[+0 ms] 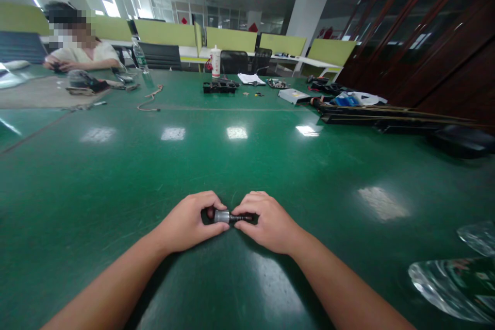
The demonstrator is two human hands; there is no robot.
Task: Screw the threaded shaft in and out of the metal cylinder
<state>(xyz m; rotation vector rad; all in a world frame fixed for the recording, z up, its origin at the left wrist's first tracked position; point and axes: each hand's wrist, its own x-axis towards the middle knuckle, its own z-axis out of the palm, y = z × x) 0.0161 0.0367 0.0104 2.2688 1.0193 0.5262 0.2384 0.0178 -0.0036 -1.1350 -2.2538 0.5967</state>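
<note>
A small metal part (221, 216) lies sideways just above the green table (232, 165), with a silver cylinder at its left and a thin dark shaft at its right. My left hand (191, 220) pinches the silver cylinder between thumb and fingers. From the other side, my right hand (266, 220) has its thumb and fingers closed around the dark shaft. The two hands nearly meet at the middle of the part.
Clear plastic bottles (456, 289) lie at the lower right. Far back stand a white cup (215, 62) and a black part (220, 86); black items (348, 113) are at the right. A person (83, 51) sits at the far left.
</note>
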